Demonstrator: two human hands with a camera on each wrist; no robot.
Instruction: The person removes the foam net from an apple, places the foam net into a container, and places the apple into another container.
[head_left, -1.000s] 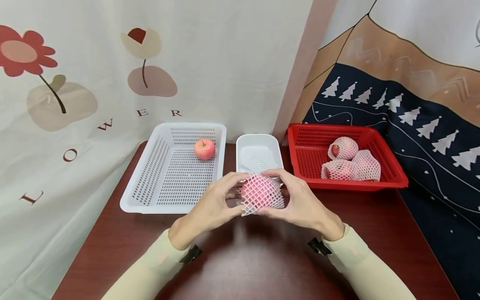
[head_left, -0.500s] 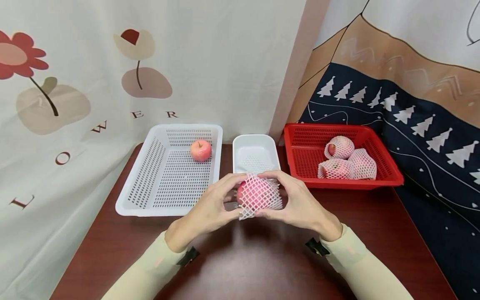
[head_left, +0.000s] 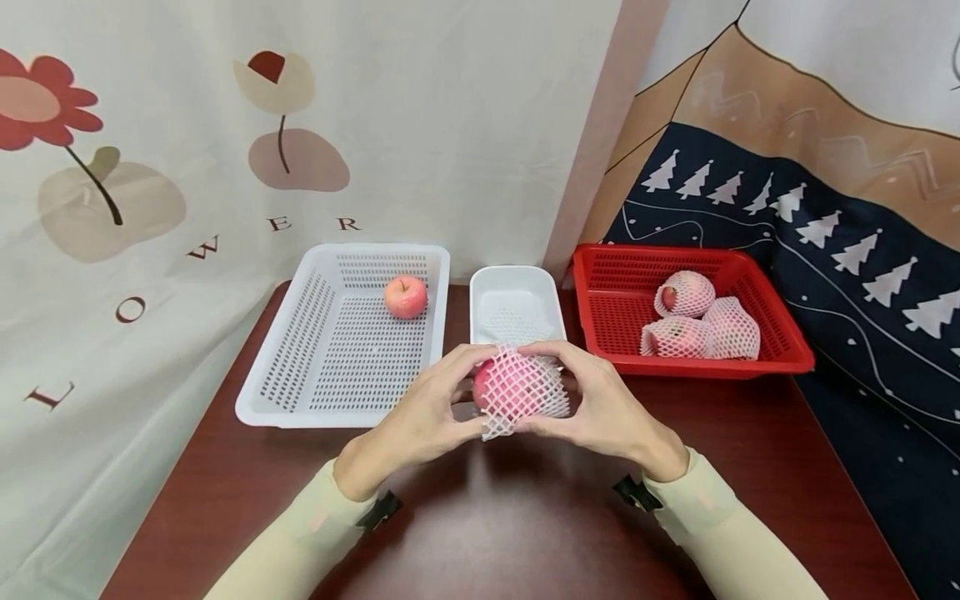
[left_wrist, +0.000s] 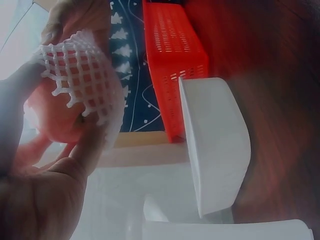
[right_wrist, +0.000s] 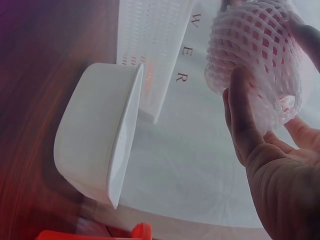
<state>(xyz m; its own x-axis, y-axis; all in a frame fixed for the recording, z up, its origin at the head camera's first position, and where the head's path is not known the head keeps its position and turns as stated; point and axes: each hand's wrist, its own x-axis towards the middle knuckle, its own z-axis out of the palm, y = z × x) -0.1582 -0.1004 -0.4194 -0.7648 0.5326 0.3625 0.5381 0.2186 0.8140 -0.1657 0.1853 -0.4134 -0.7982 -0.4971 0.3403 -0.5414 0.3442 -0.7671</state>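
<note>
Between my two hands, above the table, is a red apple (head_left: 484,385) partly covered by a white foam net (head_left: 525,392). My left hand (head_left: 431,408) grips the bare left side of the apple and the net's edge, thumb below and fingers above. On the other side my right hand (head_left: 600,402) holds the netted end with curled fingers and thumb. In the left wrist view the net's open edge (left_wrist: 75,100) lies partway over the apple. The right wrist view shows the gathered end of the net (right_wrist: 287,102) near the right palm.
A white perforated basket (head_left: 251,408) at left holds one bare apple (head_left: 406,297). Behind the hands stands a small white tray (head_left: 517,279) with foam nets (head_left: 510,323) in it. At right, a red basket (head_left: 611,321) contains three netted apples (head_left: 686,293). Curtains hang behind.
The apple shows slightly more bare red at its left side than one second ago, with the net's front edge hanging a little lower. Both hands keep their hold; the view shifts slightly.
</note>
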